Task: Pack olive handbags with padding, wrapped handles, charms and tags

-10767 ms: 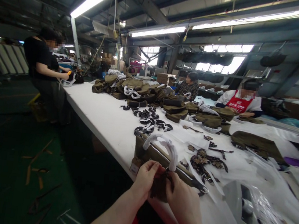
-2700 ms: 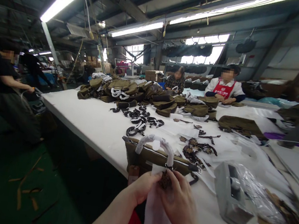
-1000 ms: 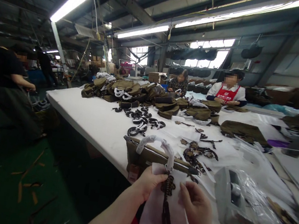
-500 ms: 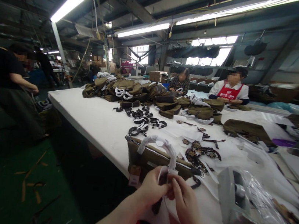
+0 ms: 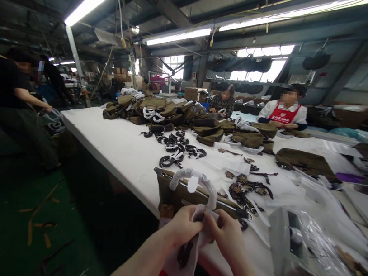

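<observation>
An olive handbag (image 5: 165, 189) stands at the table's front edge, its curved handle (image 5: 212, 192) wrapped in white. At the near side of that handle, my left hand (image 5: 181, 225) is closed on a thin white wrapping sheet (image 5: 190, 271). My right hand (image 5: 230, 232) pinches the same sheet from the other side, thumb close to the left hand's fingertips. Dark strap-like pieces (image 5: 184, 253) hang below my left hand, against the sheet; their upper ends are hidden. A brown tag (image 5: 166, 212) hangs on the bag's left side.
A grey tape dispenser (image 5: 291, 253) and crumpled clear plastic (image 5: 329, 250) are at right. Black handles (image 5: 170, 159) and dark floral straps (image 5: 242, 187) lie beyond the bag, before piled olive bags (image 5: 160, 109). Two people sit across the table (image 5: 108, 139); another (image 5: 14, 100) bends at left.
My right hand has shifted slightly and its fingers have spread the sheet more. The sheet now hangs further left, with the dark pieces showing against it. The person at left has moved slightly.
</observation>
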`<move>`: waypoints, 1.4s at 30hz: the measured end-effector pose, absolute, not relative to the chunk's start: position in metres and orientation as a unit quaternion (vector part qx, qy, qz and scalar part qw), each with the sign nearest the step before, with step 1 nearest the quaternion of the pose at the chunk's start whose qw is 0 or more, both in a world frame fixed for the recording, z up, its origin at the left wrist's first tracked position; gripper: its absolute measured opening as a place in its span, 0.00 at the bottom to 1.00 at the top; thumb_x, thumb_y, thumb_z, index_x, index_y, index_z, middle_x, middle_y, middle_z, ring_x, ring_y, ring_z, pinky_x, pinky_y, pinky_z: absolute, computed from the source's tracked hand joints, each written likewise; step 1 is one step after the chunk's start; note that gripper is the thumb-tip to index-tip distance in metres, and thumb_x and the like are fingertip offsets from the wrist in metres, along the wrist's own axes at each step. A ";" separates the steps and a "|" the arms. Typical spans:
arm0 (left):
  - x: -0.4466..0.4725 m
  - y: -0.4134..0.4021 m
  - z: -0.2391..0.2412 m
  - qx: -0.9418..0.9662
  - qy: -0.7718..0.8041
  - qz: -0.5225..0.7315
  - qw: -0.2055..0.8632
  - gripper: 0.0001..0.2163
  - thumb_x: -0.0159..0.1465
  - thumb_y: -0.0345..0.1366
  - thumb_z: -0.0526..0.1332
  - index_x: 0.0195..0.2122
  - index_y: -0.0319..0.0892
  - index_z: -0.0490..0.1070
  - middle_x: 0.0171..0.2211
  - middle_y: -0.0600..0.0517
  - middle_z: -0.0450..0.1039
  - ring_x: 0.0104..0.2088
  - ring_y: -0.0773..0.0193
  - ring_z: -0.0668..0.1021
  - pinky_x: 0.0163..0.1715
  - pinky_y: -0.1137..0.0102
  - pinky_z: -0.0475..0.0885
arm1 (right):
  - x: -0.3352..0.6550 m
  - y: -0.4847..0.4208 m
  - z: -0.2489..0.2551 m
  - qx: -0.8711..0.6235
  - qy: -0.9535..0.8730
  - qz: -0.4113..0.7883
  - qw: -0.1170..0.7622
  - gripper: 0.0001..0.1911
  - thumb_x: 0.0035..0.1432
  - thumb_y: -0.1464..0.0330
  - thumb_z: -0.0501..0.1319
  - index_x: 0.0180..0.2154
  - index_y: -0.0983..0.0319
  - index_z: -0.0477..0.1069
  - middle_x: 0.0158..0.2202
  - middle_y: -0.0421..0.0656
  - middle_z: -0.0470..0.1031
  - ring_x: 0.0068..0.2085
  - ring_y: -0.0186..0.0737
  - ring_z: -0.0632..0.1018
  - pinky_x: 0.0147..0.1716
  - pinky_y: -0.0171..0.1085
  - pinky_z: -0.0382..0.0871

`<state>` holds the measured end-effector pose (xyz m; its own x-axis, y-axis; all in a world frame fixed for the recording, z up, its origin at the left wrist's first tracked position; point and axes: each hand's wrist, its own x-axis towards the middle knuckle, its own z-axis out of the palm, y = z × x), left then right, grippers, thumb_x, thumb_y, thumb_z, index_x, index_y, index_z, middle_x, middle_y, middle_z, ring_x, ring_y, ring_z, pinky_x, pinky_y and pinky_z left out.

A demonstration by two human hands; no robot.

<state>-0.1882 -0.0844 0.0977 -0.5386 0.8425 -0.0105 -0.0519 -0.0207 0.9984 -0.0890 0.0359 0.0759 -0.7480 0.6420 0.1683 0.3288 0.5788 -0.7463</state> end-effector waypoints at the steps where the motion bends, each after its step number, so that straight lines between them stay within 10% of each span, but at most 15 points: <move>1: -0.189 -0.085 0.098 0.354 0.610 0.624 0.337 0.16 0.52 0.26 0.59 0.42 0.37 0.78 0.36 0.49 0.80 0.39 0.57 0.79 0.41 0.67 0.71 | -0.092 0.035 0.074 -0.283 -0.856 0.370 0.224 0.21 0.57 0.49 0.56 0.25 0.58 0.68 0.18 0.39 0.69 0.22 0.39 0.71 0.22 0.35 0.56; 7: -0.189 -0.091 0.111 0.396 0.723 0.514 0.234 0.16 0.66 0.37 0.51 0.42 0.38 0.77 0.39 0.42 0.79 0.42 0.51 0.78 0.45 0.62 0.70 | -0.097 0.030 0.064 -0.299 -0.820 0.422 0.245 0.23 0.56 0.46 0.56 0.28 0.59 0.69 0.18 0.37 0.65 0.22 0.38 0.68 0.21 0.35 0.55; 18: -0.167 -0.075 0.138 0.485 0.850 0.174 0.105 0.24 0.65 0.35 0.46 0.52 0.18 0.67 0.45 0.23 0.71 0.45 0.38 0.76 0.46 0.50 0.70 | -0.099 0.024 0.050 -0.246 -0.732 0.590 0.236 0.16 0.53 0.52 0.59 0.30 0.59 0.68 0.15 0.32 0.63 0.16 0.33 0.64 0.15 0.32 0.57; 24: -0.158 -0.067 0.130 0.544 0.833 0.068 0.081 0.18 0.61 0.33 0.55 0.44 0.23 0.75 0.47 0.24 0.69 0.47 0.36 0.72 0.43 0.52 0.70 | -0.089 0.030 0.058 -0.224 -0.724 0.603 0.249 0.26 0.60 0.46 0.52 0.30 0.61 0.71 0.22 0.41 0.73 0.25 0.40 0.74 0.23 0.35 0.70; 29: -0.158 -0.075 0.122 0.476 0.848 0.205 0.110 0.23 0.59 0.30 0.56 0.54 0.20 0.67 0.49 0.22 0.68 0.49 0.38 0.72 0.47 0.53 0.67 | -0.085 0.032 0.064 -0.199 -0.757 0.588 0.204 0.21 0.58 0.48 0.57 0.31 0.59 0.69 0.23 0.38 0.73 0.27 0.40 0.76 0.27 0.36 0.71; 35: -0.193 -0.097 0.101 0.257 0.664 0.558 0.426 0.22 0.56 0.56 0.63 0.35 0.39 0.74 0.28 0.49 0.74 0.28 0.62 0.72 0.30 0.68 0.65 | -0.081 0.032 0.059 -0.228 -0.723 0.625 0.187 0.24 0.57 0.43 0.54 0.28 0.57 0.63 0.14 0.32 0.61 0.15 0.35 0.67 0.15 0.33 0.60; 42: -0.179 -0.083 0.069 0.197 0.528 0.678 0.471 0.28 0.41 0.53 0.75 0.31 0.32 0.76 0.24 0.49 0.73 0.24 0.66 0.72 0.29 0.70 0.64 | -0.080 0.030 0.063 -0.225 -0.766 0.568 0.200 0.22 0.61 0.47 0.52 0.27 0.57 0.64 0.16 0.34 0.64 0.18 0.35 0.68 0.17 0.34 0.61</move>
<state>-0.1791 -0.0828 0.0691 -0.4783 0.8475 -0.2301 -0.4307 0.0019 0.9025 -0.0803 0.0298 0.0625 -0.8189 0.5716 0.0514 0.1173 0.2544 -0.9600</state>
